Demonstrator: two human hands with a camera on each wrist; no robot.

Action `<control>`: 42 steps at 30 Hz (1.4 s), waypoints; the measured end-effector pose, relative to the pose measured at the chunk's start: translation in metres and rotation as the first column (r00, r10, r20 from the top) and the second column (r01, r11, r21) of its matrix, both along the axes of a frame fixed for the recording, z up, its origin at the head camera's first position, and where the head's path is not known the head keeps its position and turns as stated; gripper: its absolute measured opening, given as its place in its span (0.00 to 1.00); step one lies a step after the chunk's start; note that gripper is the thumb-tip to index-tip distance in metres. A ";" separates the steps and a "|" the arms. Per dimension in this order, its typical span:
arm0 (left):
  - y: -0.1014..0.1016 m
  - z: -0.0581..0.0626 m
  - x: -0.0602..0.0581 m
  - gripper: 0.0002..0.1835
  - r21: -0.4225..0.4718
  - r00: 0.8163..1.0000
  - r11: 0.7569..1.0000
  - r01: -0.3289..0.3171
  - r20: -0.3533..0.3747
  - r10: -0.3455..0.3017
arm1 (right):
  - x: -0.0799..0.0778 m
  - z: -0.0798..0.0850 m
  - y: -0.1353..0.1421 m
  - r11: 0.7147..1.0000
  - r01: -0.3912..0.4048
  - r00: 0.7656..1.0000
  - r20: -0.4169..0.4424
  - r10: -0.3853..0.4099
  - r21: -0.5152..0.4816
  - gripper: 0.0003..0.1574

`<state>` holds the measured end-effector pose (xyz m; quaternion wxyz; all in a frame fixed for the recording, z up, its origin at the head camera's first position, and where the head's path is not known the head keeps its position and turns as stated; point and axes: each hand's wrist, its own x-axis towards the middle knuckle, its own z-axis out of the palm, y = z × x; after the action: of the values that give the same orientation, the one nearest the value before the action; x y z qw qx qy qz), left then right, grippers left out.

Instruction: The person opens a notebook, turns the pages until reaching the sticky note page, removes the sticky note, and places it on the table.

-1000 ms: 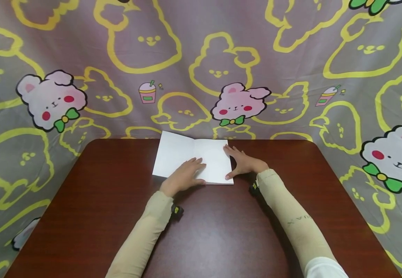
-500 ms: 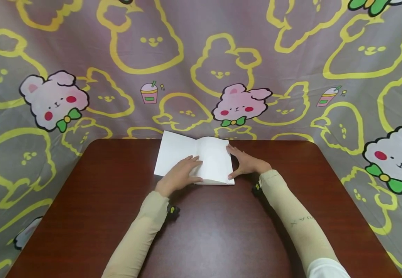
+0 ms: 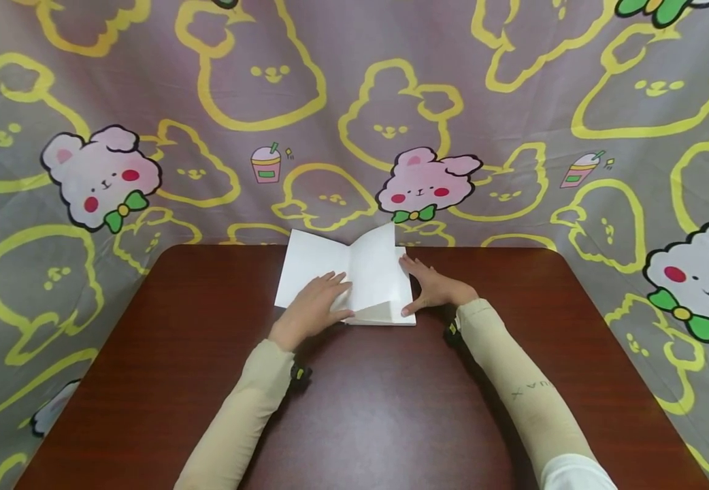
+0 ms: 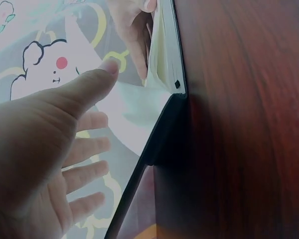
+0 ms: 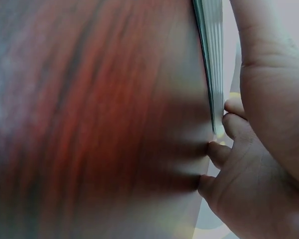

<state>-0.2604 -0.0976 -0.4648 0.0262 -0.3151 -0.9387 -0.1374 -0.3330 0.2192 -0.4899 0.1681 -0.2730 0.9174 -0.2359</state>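
An open notebook [image 3: 305,262] with blank white pages lies near the table's far edge. One page or a few of them [image 3: 374,262] stand lifted and curved over its right half. My left hand [image 3: 311,306] is over the left half near the fold, fingers spread; in the left wrist view the thumb and fingers hold nothing, above the notebook's dark cover [image 4: 157,132]. Beside the right edge is my right hand [image 3: 434,286], thumb and fingers spread along it. In the right wrist view its fingertips touch the table beside the stacked page edges [image 5: 213,55].
The notebook lies on a dark reddish-brown wooden table [image 3: 354,408] with rounded far corners. A patterned curtain [image 3: 514,102] with cartoon bears and rabbits hangs behind the table and along both sides.
The right-hand page lay flat, then bulged near the fold and now stands up in a curve. My left hand has shifted slightly left; the right hand stays at the edge.
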 end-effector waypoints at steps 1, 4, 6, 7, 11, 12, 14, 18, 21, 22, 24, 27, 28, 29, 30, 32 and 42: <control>0.000 0.001 0.001 0.32 -0.012 1.000 1.000 -0.005 -0.025 0.005 | 0.000 0.000 0.000 1.000 0.001 1.000 -0.003 -0.001 0.006 0.83; -0.001 0.003 0.006 0.30 -0.035 0.994 0.999 -0.024 -0.105 0.021 | 0.000 0.000 -0.001 1.000 -0.003 1.000 -0.004 0.003 0.010 0.83; -0.001 0.004 0.009 0.27 -0.038 0.988 0.999 -0.035 -0.149 0.029 | 0.000 0.001 -0.001 1.000 -0.005 1.000 -0.004 0.005 0.008 0.83; -0.001 0.005 0.010 0.26 -0.036 0.986 0.999 -0.038 -0.166 0.031 | 0.000 0.001 -0.002 1.000 -0.005 1.000 -0.004 0.005 0.007 0.83; 0.000 0.005 0.013 0.19 -0.028 0.975 0.999 -0.041 -0.222 0.034 | 0.002 0.003 -0.002 1.000 -0.004 1.000 0.002 0.004 0.004 0.83; 0.001 0.005 0.014 0.17 -0.024 0.972 0.999 -0.045 -0.232 0.038 | 0.002 0.003 -0.002 1.000 -0.004 1.000 0.005 0.003 0.003 0.83; 0.003 0.005 0.017 0.14 -0.019 0.968 0.998 -0.067 -0.243 0.061 | 0.003 0.004 -0.003 1.000 -0.002 1.000 0.011 0.002 -0.003 0.83; 0.009 0.007 0.023 0.10 0.004 0.960 0.990 -0.143 -0.243 0.140 | 0.003 0.004 -0.002 1.000 -0.001 1.000 0.017 0.001 -0.007 0.83; 0.015 0.009 0.027 0.07 0.040 0.943 0.979 -0.198 -0.265 0.202 | 0.003 0.003 -0.001 1.000 -0.003 1.000 0.025 0.003 -0.010 0.84; 0.017 0.009 0.029 0.07 0.059 0.936 0.976 -0.210 -0.276 0.218 | 0.002 0.003 -0.001 1.000 -0.003 1.000 0.027 0.003 -0.011 0.84; 0.019 0.011 0.032 0.07 0.104 0.920 0.968 -0.228 -0.301 0.249 | 0.001 0.002 -0.001 1.000 -0.002 1.000 0.030 0.002 -0.008 0.84; 0.020 0.014 0.034 0.08 0.181 0.897 0.953 -0.242 -0.334 0.291 | 0.001 0.002 -0.001 1.000 -0.001 0.999 0.035 0.001 -0.013 0.84; 0.020 0.015 0.034 0.08 0.209 0.888 0.947 -0.244 -0.343 0.305 | 0.001 0.002 -0.001 1.000 0.000 0.999 0.035 0.001 -0.015 0.84; 0.020 0.016 0.034 0.07 0.231 0.880 0.941 -0.247 -0.352 0.318 | 0.001 0.002 -0.001 1.000 0.000 0.999 0.037 0.001 -0.017 0.85; 0.019 0.017 0.034 0.07 0.250 0.872 0.936 -0.249 -0.362 0.329 | 0.001 0.002 -0.002 1.000 -0.001 0.999 0.037 0.002 -0.017 0.85; 0.018 0.018 0.034 0.07 0.277 0.861 0.928 -0.250 -0.375 0.344 | 0.001 0.002 -0.002 1.000 -0.002 0.999 0.038 0.002 -0.017 0.85; 0.006 0.030 0.027 0.09 0.302 0.829 0.920 -0.249 -0.425 0.364 | 0.004 0.004 -0.001 1.000 0.001 0.999 0.043 -0.001 -0.020 0.85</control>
<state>-0.2330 -0.0916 -0.4348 0.3130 -0.1780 -0.9191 -0.1600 -0.3294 0.2177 -0.4864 0.1849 -0.2691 0.9112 -0.2511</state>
